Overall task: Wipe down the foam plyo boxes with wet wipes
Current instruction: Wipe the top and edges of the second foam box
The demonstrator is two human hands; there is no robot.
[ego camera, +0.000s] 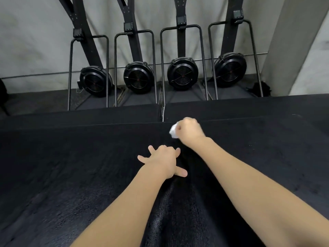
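Fist-tight right grip (189,130) bunches wet wipe (173,131); left grip (162,158) splayed on plyo box (71,166); ski machines (182,73) beyond.

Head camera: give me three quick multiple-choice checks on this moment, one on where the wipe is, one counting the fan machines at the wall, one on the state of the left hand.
1. Where is the wipe?
A. bunched in the right hand
B. lying loose on the floor
C. under the left hand

2. How many fan machines stand at the wall?
A. two
B. four
C. six

3. What is the left hand doing?
A. gripping a bottle
B. closed in a fist
C. spread flat on the black box

Answers: 1 A, white cloth pokes out of the closed right fist. 2 B, four round black fans stand in a row. 3 C, its fingers are splayed on the box top and hold nothing.
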